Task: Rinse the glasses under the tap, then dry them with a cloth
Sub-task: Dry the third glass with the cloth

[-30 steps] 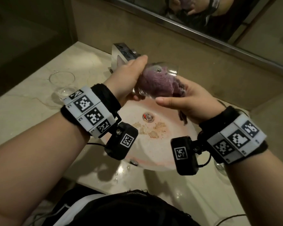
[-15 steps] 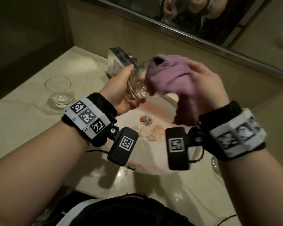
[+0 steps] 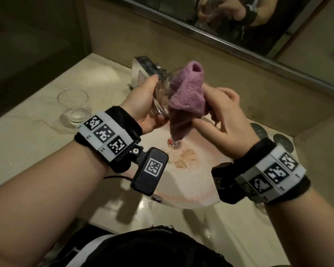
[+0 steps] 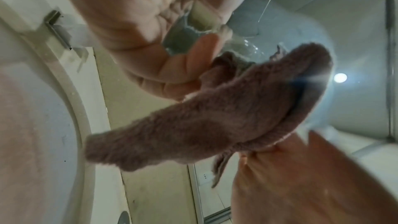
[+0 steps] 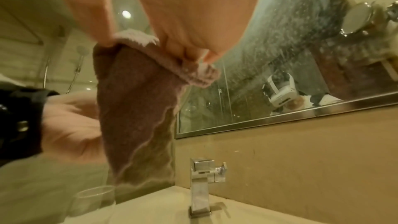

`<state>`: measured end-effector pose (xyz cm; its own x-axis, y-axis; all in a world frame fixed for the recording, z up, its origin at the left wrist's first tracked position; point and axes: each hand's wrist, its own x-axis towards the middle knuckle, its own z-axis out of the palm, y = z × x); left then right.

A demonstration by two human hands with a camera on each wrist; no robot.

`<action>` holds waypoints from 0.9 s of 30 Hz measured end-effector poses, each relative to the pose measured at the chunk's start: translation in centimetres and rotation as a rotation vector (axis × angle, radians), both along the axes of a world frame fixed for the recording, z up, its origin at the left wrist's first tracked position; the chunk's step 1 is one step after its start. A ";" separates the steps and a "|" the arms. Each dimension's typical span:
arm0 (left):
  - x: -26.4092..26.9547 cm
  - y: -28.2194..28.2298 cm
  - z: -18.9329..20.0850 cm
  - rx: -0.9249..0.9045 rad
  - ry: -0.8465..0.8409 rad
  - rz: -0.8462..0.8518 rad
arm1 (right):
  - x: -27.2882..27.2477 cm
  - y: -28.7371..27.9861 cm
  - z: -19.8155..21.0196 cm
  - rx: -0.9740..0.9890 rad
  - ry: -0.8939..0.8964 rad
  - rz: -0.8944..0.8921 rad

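Note:
My left hand (image 3: 143, 105) grips a clear glass (image 3: 160, 97) by its base, tilted on its side above the sink. A purple cloth (image 3: 187, 91) lies draped over the glass's mouth side, one end hanging down toward the drain. My right hand (image 3: 224, 116) holds the cloth bunched between thumb and fingers, pressed against the glass. From the left wrist, the glass (image 4: 243, 47) shows behind the cloth (image 4: 204, 125). In the right wrist view the cloth (image 5: 137, 117) hangs from my fingers. A second clear glass (image 3: 73, 105) stands upright on the counter at the left.
The square chrome tap (image 3: 143, 70) stands behind the round sink (image 3: 191, 189), whose drain (image 3: 173, 144) has bits of residue beside it. A mirror (image 3: 239, 20) runs along the back wall. Another glass (image 3: 260, 211) is partly hidden under my right wrist, with dark round coasters (image 3: 281, 141) behind.
The cloth was stuffed inside the glass a second ago; my right hand has pulled it out and now holds it draped over the outside. The glass stays tilted in my left hand.

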<state>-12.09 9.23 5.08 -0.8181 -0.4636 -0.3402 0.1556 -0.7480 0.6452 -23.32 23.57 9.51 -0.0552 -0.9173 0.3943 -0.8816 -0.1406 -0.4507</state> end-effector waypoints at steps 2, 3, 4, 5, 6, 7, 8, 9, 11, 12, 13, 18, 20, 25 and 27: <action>-0.1 -0.1 0.1 -0.035 -0.033 -0.004 | -0.2 0.4 -0.4 -0.071 -0.016 -0.018; -0.2 -0.1 0.1 -0.069 -0.048 -0.012 | -0.1 0.2 -0.8 -0.109 0.009 -0.059; -0.3 -0.1 0.1 -0.100 -0.047 -0.035 | 0.3 0.1 -1.2 -0.143 0.031 -0.102; -0.3 0.0 0.2 -0.134 -0.054 -0.041 | 0.7 -0.2 -1.5 -0.162 0.038 -0.133; -0.2 0.2 0.5 -0.172 -0.066 -0.028 | 0.9 -0.4 -1.7 -0.151 0.035 -0.148; -0.1 0.4 0.6 -0.226 -0.087 -0.012 | 0.8 -0.5 -1.8 -0.105 0.032 -0.142; 0.0 0.4 0.6 -0.286 -0.116 0.005 | 0.6 -0.6 -1.5 -0.033 0.042 -0.124; 0.1 0.4 0.7 -0.348 -0.152 0.015 | 0.2 -0.6 -1.4 0.037 0.073 -0.075; 0.2 0.4 0.8 -0.417 -0.194 0.012 | -0.7 -0.4 -0.6 0.160 0.183 0.094; 0.2 0.4 1.0 -0.433 -0.203 -0.007 | -1.1 -0.4 -0.2 0.209 0.260 0.161; 0.1 0.4 1.3 -0.443 -0.209 -0.027 | -1.3 -0.4 0.2 0.241 0.332 0.204; -0.3 0.2 2.3 -0.445 -0.182 -0.093 | -1.4 -1.3 0.6 0.080 0.449 0.193; -0.3 0.3 2.7 -0.435 -0.155 -0.099 | -1.0 -1.3 0.4 -0.019 0.427 0.171; -0.8 0.4 2.4 -0.525 -0.213 0.070 | 0.5 -1.7 -0.3 -0.021 -0.170 0.050; -1.0 0.6 1.8 -0.888 -0.334 0.266 | 1.3 -2.1 -0.3 0.092 -0.774 -0.007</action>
<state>-13.07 9.82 6.86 -0.5753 -0.8176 0.0257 -0.0444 0.0626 0.9971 -22.02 21.47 9.26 -0.2899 -0.9431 0.1630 -0.3117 -0.0680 -0.9477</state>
